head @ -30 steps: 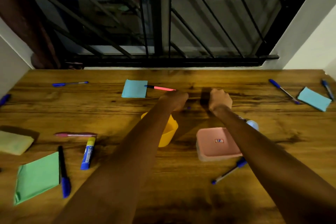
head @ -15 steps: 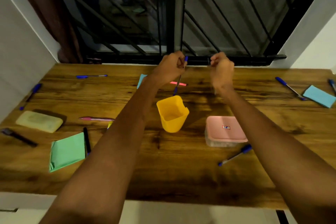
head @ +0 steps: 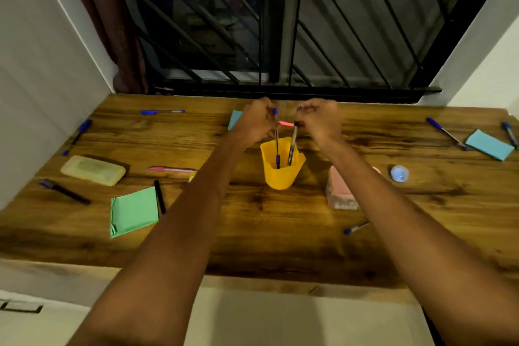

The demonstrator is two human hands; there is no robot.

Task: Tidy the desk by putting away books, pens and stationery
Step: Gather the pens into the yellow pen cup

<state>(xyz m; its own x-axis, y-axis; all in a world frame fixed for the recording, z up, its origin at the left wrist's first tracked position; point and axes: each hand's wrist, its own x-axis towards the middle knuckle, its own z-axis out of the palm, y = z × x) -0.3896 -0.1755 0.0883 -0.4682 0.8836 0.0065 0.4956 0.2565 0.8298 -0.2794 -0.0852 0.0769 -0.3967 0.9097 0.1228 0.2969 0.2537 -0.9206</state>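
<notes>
Far left, by the wall: blue pen [head: 76, 136] lying diagonal on the desk [head: 252, 233]. Nearer: yellow case [head: 93, 170], flat. Black marker [head: 64, 191] just in front of it, apart.

Back edge, left: another blue pen [head: 162, 112], roughly parallel to the window grille [head: 280, 22].

Green notepad [head: 134, 211] left of the left forearm, black pen [head: 159, 199] along its right edge, touching or just beside, can't tell which. Pink pen [head: 172, 169] behind them, its right end hidden by the forearm.

Centre: left hand [head: 257, 122] closed round a blue pen [head: 276, 137], held near vertical, lower end inside the yellow cup [head: 281, 164]. Right hand [head: 318, 123] pinches a dark pen [head: 292, 146], tilted slightly, tip also inside the cup. Can't tell if either tip touches the bottom. Cup is upright, mid-desk.

Behind the hands: light-blue notepad [head: 234, 118], mostly hidden by the left hand; pink highlighter [head: 286, 123] visible between the hands.

Right of the cup: pink box [head: 341, 191], partly under the right forearm. Small blue pen [head: 356, 228] in front of it, apart. Pale blue round lid [head: 399, 173] right of the box, well apart.

Far right: blue pen [head: 446, 133], diagonal; its near end is just beside a second light-blue pad [head: 489, 144]. One more blue pen [head: 509, 133] beyond that pad at the desk's edge.
</notes>
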